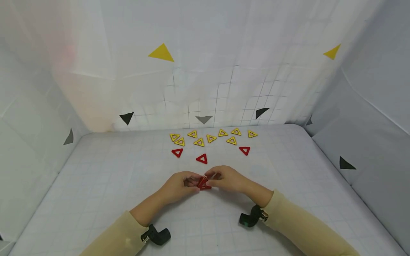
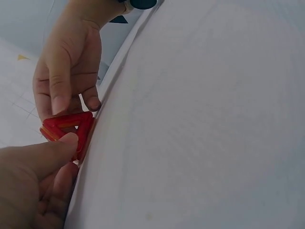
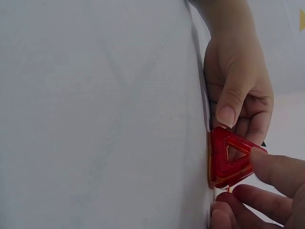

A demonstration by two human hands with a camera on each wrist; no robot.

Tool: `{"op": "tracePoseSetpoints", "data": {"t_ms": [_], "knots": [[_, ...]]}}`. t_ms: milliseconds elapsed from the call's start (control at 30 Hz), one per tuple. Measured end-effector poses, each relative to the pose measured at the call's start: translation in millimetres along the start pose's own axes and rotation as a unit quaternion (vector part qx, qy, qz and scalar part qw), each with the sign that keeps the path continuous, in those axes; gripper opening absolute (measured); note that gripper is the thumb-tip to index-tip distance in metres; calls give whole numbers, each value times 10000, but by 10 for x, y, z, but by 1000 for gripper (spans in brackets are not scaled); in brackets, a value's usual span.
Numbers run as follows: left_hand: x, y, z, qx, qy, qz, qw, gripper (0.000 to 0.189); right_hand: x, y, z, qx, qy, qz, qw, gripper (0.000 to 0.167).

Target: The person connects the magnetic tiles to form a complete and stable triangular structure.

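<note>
Left hand point(image 1: 179, 185) and right hand point(image 1: 228, 179) pinching a red triangular assembly point(image 1: 201, 185) between their fingertips, its apex pointing upward, its 3 sides looking about equal, long axis indistinct, 3 red triangles point(image 1: 205, 157) and 9 yellow triangles point(image 1: 202, 143) lying beyond both hands.

The white tabletop point(image 1: 112, 170) bears a faint grid. Near its far edge are 9 yellow triangles point(image 1: 208, 138), with 3 red ones point(image 1: 245, 148) nearer its middle; the held piece point(image 3: 220, 152) is red with orange edges. Sleeves point(image 1: 118, 236) are beige, wrist cameras point(image 1: 157, 235) black. The white wall point(image 1: 195, 81) has grey grid lines and yellow patches point(image 1: 161, 53).
</note>
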State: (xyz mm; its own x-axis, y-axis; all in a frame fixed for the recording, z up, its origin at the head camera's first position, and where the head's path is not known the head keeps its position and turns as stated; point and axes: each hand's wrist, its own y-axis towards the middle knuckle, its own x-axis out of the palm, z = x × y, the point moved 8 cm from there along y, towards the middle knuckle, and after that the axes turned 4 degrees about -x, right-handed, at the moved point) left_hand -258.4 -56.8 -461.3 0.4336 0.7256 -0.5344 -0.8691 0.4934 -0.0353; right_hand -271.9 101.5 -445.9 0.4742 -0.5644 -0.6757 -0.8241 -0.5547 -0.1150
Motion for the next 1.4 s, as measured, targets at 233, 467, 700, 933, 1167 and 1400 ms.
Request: {"op": "tracePoseSetpoints", "data": {"t_ms": [233, 467, 700, 933, 1167, 1400], "knots": [[-3, 2, -3, -65, -10, 35, 10000, 37, 14, -5, -18, -237, -1, -54, 9997, 36], [-2, -4, 4, -70, 7, 50, 10000, 34, 14, -5, -37, -304, -6, 44, 9995, 33], [-4, -20, 26, -32, -31, 95, 9999, 33, 8, -12, -75, -204, 64, 54, 9998, 33], [-11, -32, 37, 46, 137, 181, 9997, 34, 9, -9, -70, -227, 48, 112, 9997, 34], [-20, -46, 59, 170, 233, 233, 9993, 36, 6, -17, -74, -302, 15, 181, 9994, 34], [-21, -64, 88, 208, 281, 271, 9990, 37, 16, -9, -63, -317, 35, 186, 9993, 35]]}}
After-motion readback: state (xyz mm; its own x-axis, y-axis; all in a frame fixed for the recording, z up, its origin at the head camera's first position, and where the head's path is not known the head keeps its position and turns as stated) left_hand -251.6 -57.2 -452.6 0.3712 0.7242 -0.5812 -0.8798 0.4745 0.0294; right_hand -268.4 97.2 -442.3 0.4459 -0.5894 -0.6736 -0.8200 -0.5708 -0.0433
